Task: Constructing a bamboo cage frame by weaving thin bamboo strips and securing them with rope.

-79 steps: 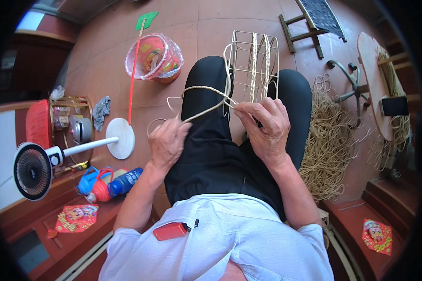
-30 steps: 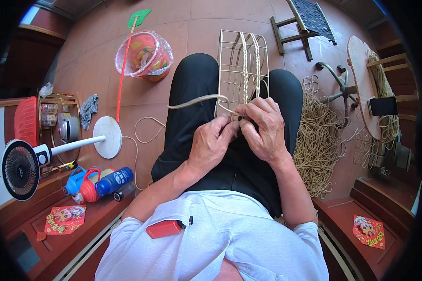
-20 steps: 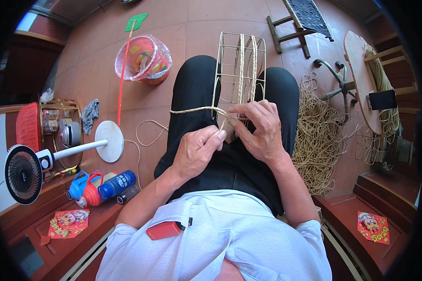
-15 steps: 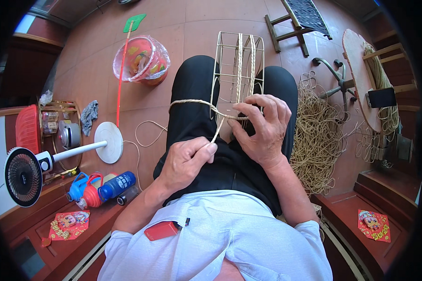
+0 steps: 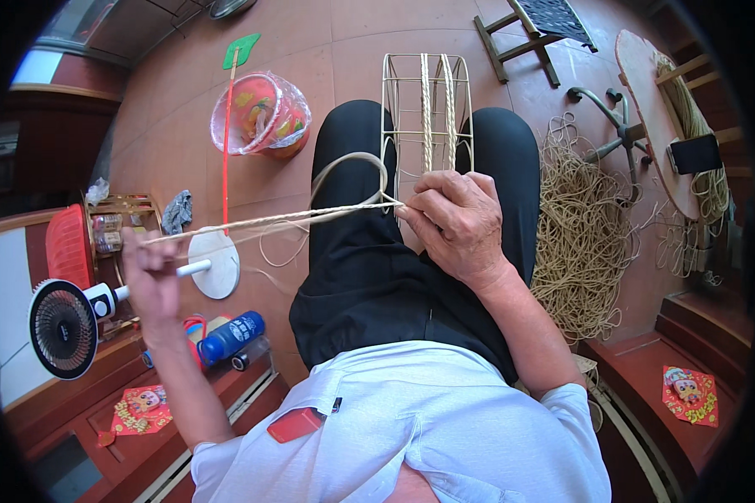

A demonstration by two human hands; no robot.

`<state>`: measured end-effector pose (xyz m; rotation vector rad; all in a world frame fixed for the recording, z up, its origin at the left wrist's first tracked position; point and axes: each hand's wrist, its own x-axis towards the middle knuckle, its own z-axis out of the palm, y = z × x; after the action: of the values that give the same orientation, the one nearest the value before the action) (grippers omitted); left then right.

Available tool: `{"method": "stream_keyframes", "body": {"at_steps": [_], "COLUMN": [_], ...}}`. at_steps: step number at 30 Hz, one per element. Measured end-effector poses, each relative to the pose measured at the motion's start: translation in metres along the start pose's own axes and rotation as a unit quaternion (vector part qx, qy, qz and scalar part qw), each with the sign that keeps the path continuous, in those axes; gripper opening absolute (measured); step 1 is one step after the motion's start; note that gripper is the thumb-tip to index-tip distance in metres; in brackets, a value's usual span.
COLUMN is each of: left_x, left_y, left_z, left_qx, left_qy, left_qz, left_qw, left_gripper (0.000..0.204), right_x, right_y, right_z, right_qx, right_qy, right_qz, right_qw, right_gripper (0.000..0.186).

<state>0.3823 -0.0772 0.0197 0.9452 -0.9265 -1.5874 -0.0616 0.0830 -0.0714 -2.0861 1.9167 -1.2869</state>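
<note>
A wire frame [image 5: 404,132] with two twisted cords stretched along it stands between my knees. My right hand [image 5: 457,222] is closed at its near end, thumb and fingers pinching the cord there. From that pinch a tan cord [image 5: 294,219] runs taut to the left, toward my left hand [image 5: 153,272]. That hand is raised out to the side and smeared by motion, its fingers bent round the cord's far part. A loose loop of cord [image 5: 348,159] arcs over my left knee beside the frame.
A large heap of cord [image 5: 583,243] lies right of my leg. At the left are a lined bin [image 5: 256,121], a green swatter [image 5: 241,52], a fan [image 5: 65,329] and a blue bottle [image 5: 233,335]. A stool [image 5: 533,42] and chair base [image 5: 617,134] stand far right.
My left hand has swung far out to the left, drawing the cord into a long straight line. My right hand has closed into a pinch and shifted slightly left.
</note>
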Motion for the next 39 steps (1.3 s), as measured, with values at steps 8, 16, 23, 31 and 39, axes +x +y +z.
{"method": "stream_keyframes", "body": {"at_steps": [8,16,23,31,39], "left_x": [0.048,-0.019,-0.052,0.009,-0.013], "left_y": [0.137,-0.117,-0.181,-0.082,-0.072], "left_z": [-0.294,0.122,0.171,-0.067,0.007], "left_qx": [0.108,0.558,0.517,0.778,0.748], "left_qy": [0.138,-0.118,-0.150,0.108,0.024], "left_qz": [-0.021,0.123,0.208,0.129,0.049], "left_qw": [0.984,0.812,0.817,0.606,0.662], "left_gripper": [0.048,0.027,0.019,0.019,0.029], "right_x": [0.001,0.002,0.004,0.005,-0.003], "right_y": [0.003,-0.001,-0.003,-0.006,0.000], "right_z": [0.004,0.002,0.007,0.005,0.007], "right_qx": [0.058,0.040,0.042,0.058,0.024], "right_qy": [0.011,-0.002,0.011,0.038,0.017], "right_qz": [0.007,0.022,0.012,0.036,-0.003], "right_qw": [0.998,0.999,0.999,0.997,1.000], "right_gripper": [0.015,0.014,0.014,0.011,0.015]}}
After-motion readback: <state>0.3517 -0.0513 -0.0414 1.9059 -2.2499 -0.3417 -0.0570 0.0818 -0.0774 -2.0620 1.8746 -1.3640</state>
